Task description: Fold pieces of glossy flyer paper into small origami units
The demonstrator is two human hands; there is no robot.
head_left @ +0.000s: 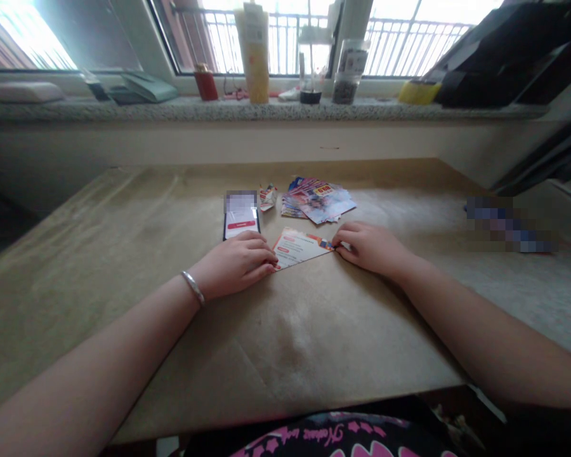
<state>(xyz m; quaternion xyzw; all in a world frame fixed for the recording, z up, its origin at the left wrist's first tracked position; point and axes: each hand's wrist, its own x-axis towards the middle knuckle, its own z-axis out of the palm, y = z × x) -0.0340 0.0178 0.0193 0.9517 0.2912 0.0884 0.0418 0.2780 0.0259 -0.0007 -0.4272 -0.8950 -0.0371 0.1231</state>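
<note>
A printed sheet of paper, folded to a roughly triangular shape, lies on the table between my hands. My left hand, with a silver bracelet at the wrist, rests palm down with its fingertips on the paper's left corner. At the right corner, my right hand pinches the paper's edge between thumb and fingers. Just beyond my left hand lies a phone with a lit screen, its lower end close to my fingers. A fanned pile of colourful leaflets is behind the paper.
A small crumpled paper piece sits between phone and leaflets. At the table's right lies a blurred, bluish flat item. On the granite windowsill stand a yellow bottle, a red container and clear containers.
</note>
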